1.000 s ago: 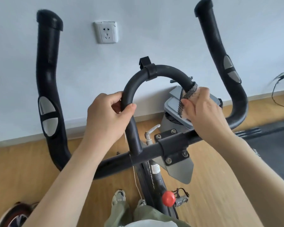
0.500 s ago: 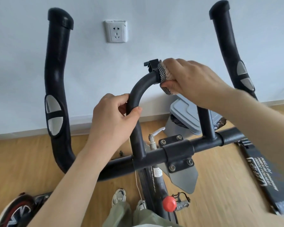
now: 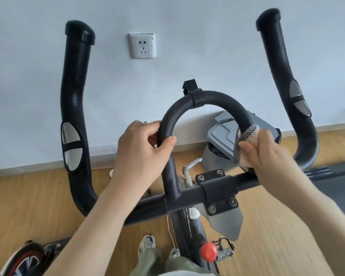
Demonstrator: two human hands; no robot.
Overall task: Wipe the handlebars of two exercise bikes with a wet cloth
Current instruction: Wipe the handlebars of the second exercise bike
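Note:
A black exercise-bike handlebar fills the view: a central loop bar (image 3: 211,98), a crossbar (image 3: 189,198), and two tall outer grips, left (image 3: 72,108) and right (image 3: 283,76). My left hand (image 3: 141,150) grips the left leg of the loop. My right hand (image 3: 267,154) presses a pink cloth with a black-and-white mesh edge (image 3: 242,142) around the right leg of the loop, low down near the crossbar.
A grey lidded bin (image 3: 223,136) stands against the white wall behind the bike. A wall socket (image 3: 141,45) is above. A red knob (image 3: 208,253) and a pedal sit on the frame below. A wheel (image 3: 22,259) shows bottom left, a dark treadmill (image 3: 335,180) at right.
My right hand slid the cloth from the top of the loop down its right leg. My left hand kept its grip on the left leg.

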